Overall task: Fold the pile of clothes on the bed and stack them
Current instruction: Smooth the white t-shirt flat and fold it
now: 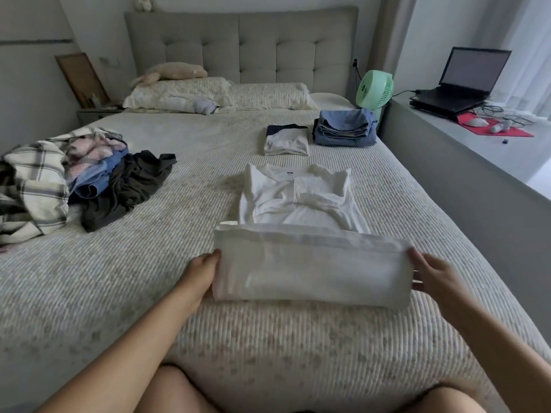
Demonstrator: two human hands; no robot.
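Observation:
A white shirt (298, 201) lies flat on the bed (268, 338), collar away from me, sleeves folded across its chest. Its lower part is doubled up into a thick band near me. My left hand (201, 271) grips the band's left end. My right hand (432, 272) grips its right end. An unfolded pile of clothes (68, 180) sits at the left: a plaid piece, pink and blue items and a dark garment. Further up the bed lie a folded white and navy garment (286, 140) and, to its right, a folded blue stack (344, 128).
Pillows (220, 95) and a soft toy rest against the grey headboard. A green fan (374, 89) stands at the bed's far right corner. A ledge along the right holds a laptop (465, 81), cables and a red mat. My bare knees show at the bottom.

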